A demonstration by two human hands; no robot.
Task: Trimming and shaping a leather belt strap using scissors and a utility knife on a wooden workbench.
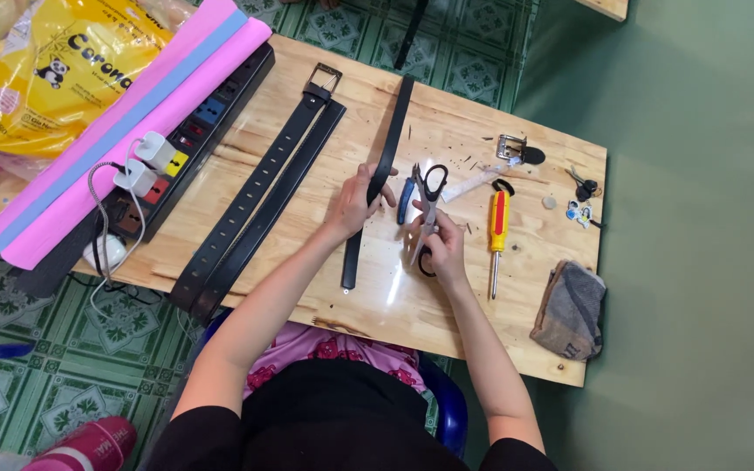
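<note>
Head view, left hand (pixel 355 205) fingers grasping black belt strip (pixel 380 179), right hand (pixel 443 244) fingers grasping scissors (pixel 429 205)

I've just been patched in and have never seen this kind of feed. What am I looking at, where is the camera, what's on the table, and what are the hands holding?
There is no machine here: a person works with two bare hands, and the single picture comes from a camera on their head, looking down. The left hand grips a narrow black belt strip lying on the wooden table. The right hand holds scissors. To the left lie two wider black belts and a power strip. To the right lie a red and yellow screwdriver, a metal buckle, keys and a folded cloth.
</note>
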